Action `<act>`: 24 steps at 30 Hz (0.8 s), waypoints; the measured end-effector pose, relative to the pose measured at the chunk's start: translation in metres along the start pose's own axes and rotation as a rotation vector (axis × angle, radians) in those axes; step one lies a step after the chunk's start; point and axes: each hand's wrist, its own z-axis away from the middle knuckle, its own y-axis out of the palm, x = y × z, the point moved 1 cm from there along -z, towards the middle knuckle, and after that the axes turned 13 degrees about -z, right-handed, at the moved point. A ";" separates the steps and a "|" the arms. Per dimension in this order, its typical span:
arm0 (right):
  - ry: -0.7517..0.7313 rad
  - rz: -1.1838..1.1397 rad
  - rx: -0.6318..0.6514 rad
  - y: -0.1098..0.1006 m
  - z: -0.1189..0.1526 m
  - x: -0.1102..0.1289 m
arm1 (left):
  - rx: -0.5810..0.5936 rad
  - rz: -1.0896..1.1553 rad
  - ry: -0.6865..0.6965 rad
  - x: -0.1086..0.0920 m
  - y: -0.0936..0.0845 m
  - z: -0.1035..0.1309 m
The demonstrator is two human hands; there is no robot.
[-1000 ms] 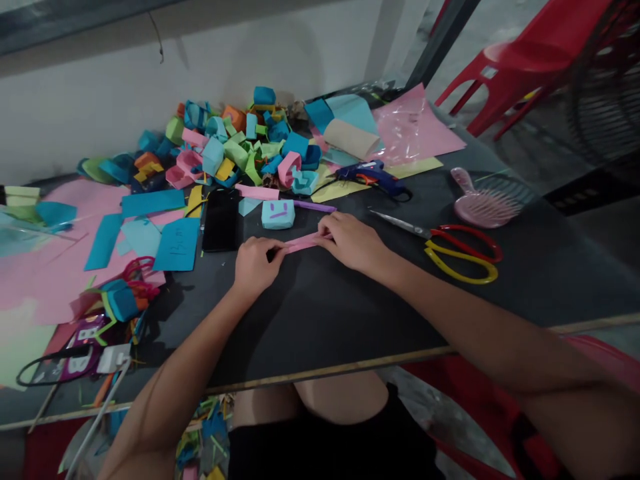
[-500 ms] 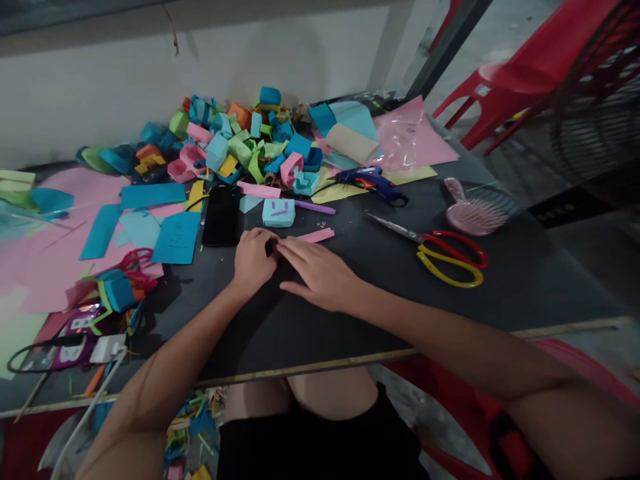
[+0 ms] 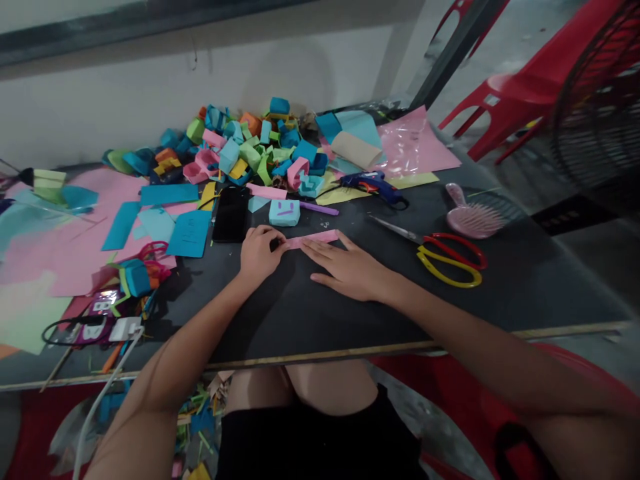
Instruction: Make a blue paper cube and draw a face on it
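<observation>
While a dark counter point(image 3: 300, 320) spreads across the middle of the frame, a red plastic chair point(image 3: 530, 87) stands beyond it at the upper right, partly behind a black fan point(image 3: 600, 107) at the right edge. Large pink paper point(image 3: 50, 240) covers the left side of the counter, with blue cut pieces lying on it. A heap of small folded paper shapes point(image 3: 250, 150), in blue, green, pink, orange and yellow, sits along the wall at upper centre.

Two bare hands meet near the centre of the frame. The left hand point(image 3: 260, 252) has its grip narrowed to a pinch, thumb and forefinger together on the left end of a pink paper strip. The right hand point(image 3: 355, 270) has its grip spread, fingers stretched out flat across the strip and thumb held apart from them.

Right of the hands lie scissors point(image 3: 424, 240) with one red and one yellow handle, and above them a pink hairbrush point(image 3: 475, 219). A black phone point(image 3: 231, 215) rests just left of centre. The pink paper strip point(image 3: 320, 237) lies at centre, just below a little light-blue paper box point(image 3: 285, 213) bearing purple marks.
</observation>
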 end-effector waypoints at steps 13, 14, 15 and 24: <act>0.093 -0.045 -0.331 -0.014 0.006 -0.031 | 0.029 -0.137 0.215 -0.005 -0.008 0.003; 0.086 -0.080 -0.327 -0.016 -0.002 -0.030 | 0.015 -0.206 0.270 -0.007 -0.010 0.006; 0.102 -0.129 -0.317 -0.019 -0.011 -0.030 | 0.010 -0.270 0.325 -0.010 -0.012 0.008; 0.159 -0.578 -0.138 -0.027 -0.054 -0.033 | 0.098 -0.389 0.425 -0.019 -0.005 0.022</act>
